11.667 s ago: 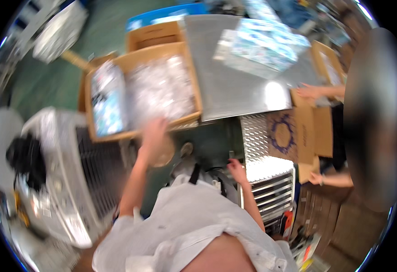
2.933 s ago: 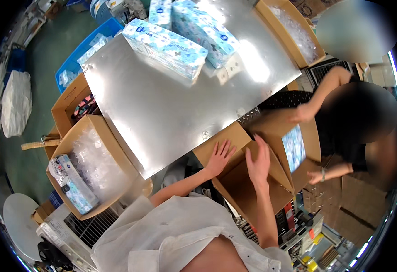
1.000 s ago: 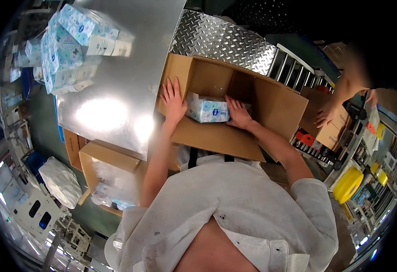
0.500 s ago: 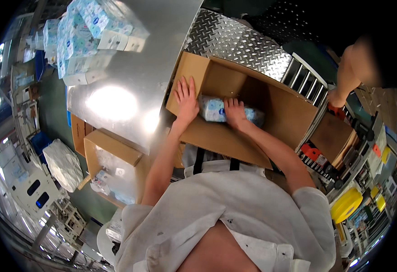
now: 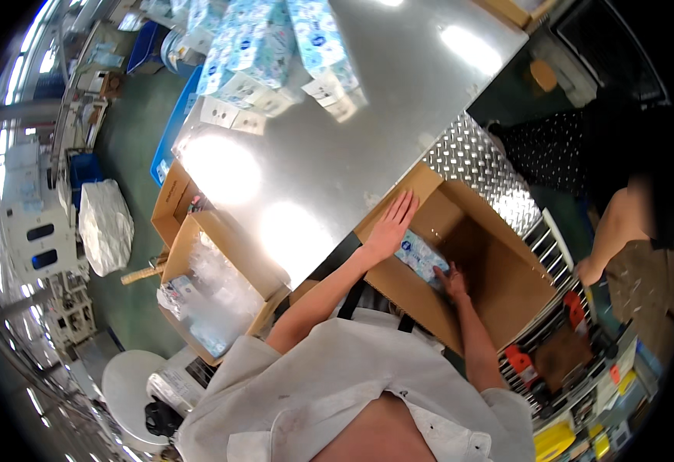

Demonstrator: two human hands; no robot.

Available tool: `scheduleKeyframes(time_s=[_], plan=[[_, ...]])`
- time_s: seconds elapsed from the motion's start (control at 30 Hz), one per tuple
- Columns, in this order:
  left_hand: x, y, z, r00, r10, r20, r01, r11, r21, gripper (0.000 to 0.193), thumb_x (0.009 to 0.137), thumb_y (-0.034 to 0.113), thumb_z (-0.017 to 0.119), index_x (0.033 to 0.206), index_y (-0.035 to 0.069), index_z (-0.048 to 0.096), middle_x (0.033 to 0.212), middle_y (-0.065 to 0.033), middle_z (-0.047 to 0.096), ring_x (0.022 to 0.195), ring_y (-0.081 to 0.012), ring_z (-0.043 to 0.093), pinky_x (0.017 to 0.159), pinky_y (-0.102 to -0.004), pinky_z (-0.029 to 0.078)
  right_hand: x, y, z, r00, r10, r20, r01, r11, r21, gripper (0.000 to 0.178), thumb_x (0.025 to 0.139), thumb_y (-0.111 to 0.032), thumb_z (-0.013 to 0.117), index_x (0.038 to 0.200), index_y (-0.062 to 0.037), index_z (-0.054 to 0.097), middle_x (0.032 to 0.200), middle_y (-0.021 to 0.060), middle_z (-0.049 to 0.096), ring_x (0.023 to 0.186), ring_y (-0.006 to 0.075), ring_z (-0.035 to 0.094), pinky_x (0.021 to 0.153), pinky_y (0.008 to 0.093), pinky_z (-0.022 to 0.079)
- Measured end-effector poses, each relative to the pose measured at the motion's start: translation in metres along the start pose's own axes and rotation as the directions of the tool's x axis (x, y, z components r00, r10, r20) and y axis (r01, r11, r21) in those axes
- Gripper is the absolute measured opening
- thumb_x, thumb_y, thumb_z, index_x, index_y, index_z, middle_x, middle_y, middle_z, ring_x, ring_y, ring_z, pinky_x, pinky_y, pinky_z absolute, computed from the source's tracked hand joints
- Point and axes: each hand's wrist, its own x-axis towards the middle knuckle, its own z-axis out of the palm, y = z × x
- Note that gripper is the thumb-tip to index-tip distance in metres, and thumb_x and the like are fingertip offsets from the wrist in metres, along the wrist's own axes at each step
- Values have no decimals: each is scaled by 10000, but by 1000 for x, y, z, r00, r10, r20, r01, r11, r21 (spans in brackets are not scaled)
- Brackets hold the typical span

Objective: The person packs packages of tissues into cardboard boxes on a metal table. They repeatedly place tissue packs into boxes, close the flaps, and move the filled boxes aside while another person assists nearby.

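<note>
An open cardboard box (image 5: 498, 266) stands at an angle in front of me. Against its near wall, on the left part of the bottom, lies a blue-and-white flower-printed pack (image 5: 421, 256). My left hand (image 5: 391, 227) rests with fingers stretched out on the box's left flap (image 5: 416, 187). Inside the box, my right hand (image 5: 455, 285) is at the pack's right end, its fingers apart and not wrapped round it. Part of that hand's contact with the pack is hidden.
Several similar packs (image 5: 252, 54) lie on the metal table (image 5: 367, 146). Left stands a carton of clear plastic wrapping (image 5: 217, 269). A roller conveyor (image 5: 545, 246) and treadplate (image 5: 479, 165) adjoin the box. Another person's arm (image 5: 610, 231) is at the right.
My right hand has slid from the pack's top to its right end, and its fingers have spread. My left hand stays on the flap. The whole view has turned toward the left.
</note>
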Motion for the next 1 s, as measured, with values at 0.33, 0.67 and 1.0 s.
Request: scheduleKeyframes(time_s=[0.33,0.67,1.0], plan=[[23,-143,-207,836,-348,-423,137,880,-454,337,917,163,595,1238,60,589,1229,-162,604,1085,-347,600,945,-440,469,-85,-345,-242,768,-603,-214,639,705,306,188,898,-178,675,1011,-28,676,873,107,717,788,211,701,747,299,532],[169,-313,-297,673,-255,-694,582,762,285,910,721,405,812,1446,50,392,1403,-320,404,1311,-468,375,1083,-536,309,112,-609,-236,789,-406,-462,308,911,-274,1149,732,-523,777,1585,-153,102,1468,334,269,1202,504,482,921,525,499],[169,-318,-313,802,-318,-505,521,786,333,963,694,405,823,1500,193,340,1179,-180,599,1130,-363,534,945,-511,347,43,-584,-182,871,-333,-361,330,941,-71,1065,831,-567,671,1565,-38,109,1338,315,421,1091,466,569,894,464,507]])
